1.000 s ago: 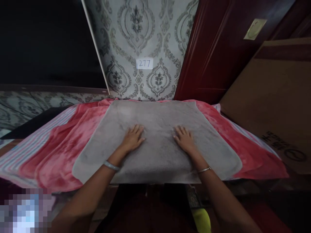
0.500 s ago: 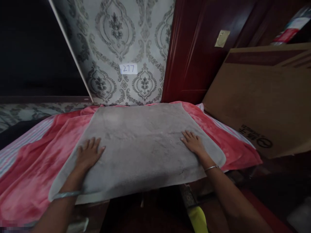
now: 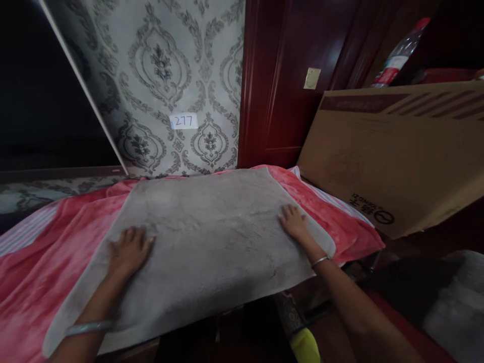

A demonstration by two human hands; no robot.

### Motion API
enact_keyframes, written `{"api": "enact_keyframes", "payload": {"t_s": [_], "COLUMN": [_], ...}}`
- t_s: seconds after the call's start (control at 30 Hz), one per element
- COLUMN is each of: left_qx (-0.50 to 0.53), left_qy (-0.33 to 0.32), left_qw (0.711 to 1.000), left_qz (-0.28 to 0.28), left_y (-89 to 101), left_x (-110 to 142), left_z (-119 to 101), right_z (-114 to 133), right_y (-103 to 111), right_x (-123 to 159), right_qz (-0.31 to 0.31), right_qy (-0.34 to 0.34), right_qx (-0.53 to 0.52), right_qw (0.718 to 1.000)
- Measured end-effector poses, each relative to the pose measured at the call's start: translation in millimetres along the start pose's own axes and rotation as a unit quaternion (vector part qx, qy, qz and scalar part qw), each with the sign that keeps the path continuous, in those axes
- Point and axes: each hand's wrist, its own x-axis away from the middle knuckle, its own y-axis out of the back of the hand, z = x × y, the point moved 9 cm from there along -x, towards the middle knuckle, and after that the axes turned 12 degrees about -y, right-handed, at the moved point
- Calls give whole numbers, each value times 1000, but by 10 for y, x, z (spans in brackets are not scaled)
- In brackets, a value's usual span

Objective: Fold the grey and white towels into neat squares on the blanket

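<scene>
A grey mat (image 3: pixel 204 252) of soft cloth lies spread out over a pink blanket (image 3: pixel 71 217). Its surface is mostly flat, with faint creases across the middle. My left hand (image 3: pixel 129 250) rests palm down near the mat's left edge, fingers spread. Toward the right edge, my right hand (image 3: pixel 294 222) also lies flat on the mat, its fingers apart. Neither hand grips anything. A bracelet circles each wrist.
At the right leans a large cardboard box (image 3: pixel 381 151), with a plastic bottle (image 3: pixel 401 55) behind its top edge. A dark screen (image 3: pixel 49 101) stands back left. Patterned wallpaper bears a paper label (image 3: pixel 183 121) reading 277. Something yellow-green (image 3: pixel 304 345) shows below the mat.
The view has turned to the right, showing more of the box and bottle. Both hands remain flat on the mat, in nearly the same places.
</scene>
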Motion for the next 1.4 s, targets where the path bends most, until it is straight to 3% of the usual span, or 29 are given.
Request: {"api": "enact_keyframes", "payload": {"t_s": [0.17,0.27,0.37,0.57,0.67,0.77,0.9,0.97,1.03,1.17,1.23,1.3,1.4], "left_qx": [1,-3,2,-3,-11,-17,-12,-13,-13,0,14,38,77], "left_qy": [-90,-115,-122,-116,-115,-111,-114,-116,-118,-126,-130,-141,-189], "left_qw": [996,993,993,993,993,994,993,993,993,992,991,989,975], "left_qz": [3,-1,-4,-2,-1,-7,-15,-14,-14,-20,0,36,86], "left_y": [-197,-328,-412,-449,-470,-482,-500,-528,-562,-592,-600,-614,-653], "left_x": [-429,-537,-545,-537,-546,-554,-555,-549,-539,-548,-616,-760,-1129], "left_z": [-775,-990,-985,-919,-924,-911,-897,-882,-855,-793,-821,-947,-1301], "right_z": [1319,1643,1493,459,164,420,1291,1478,1382,874,826,1086,1863], "right_y": [-77,-161,-195,-99,-33,-21,-204,-277,-283,-187,-155,-154,-258], "right_x": [208,186,-74,-823,-1033,-1073,-947,-959,-1111,-1510,-1577,-1497,-1134], "right_qz": [43,58,54,30,14,-9,27,50,58,51,41,24,31], "right_qy": [196,256,242,86,6,6,176,223,208,89,41,55,218], "right_qx": [-55,-54,-46,-25,-17,-18,-24,-22,-16,2,7,-2,-25], "right_qw": [978,964,968,995,1000,1000,984,973,976,995,998,998,975]}}
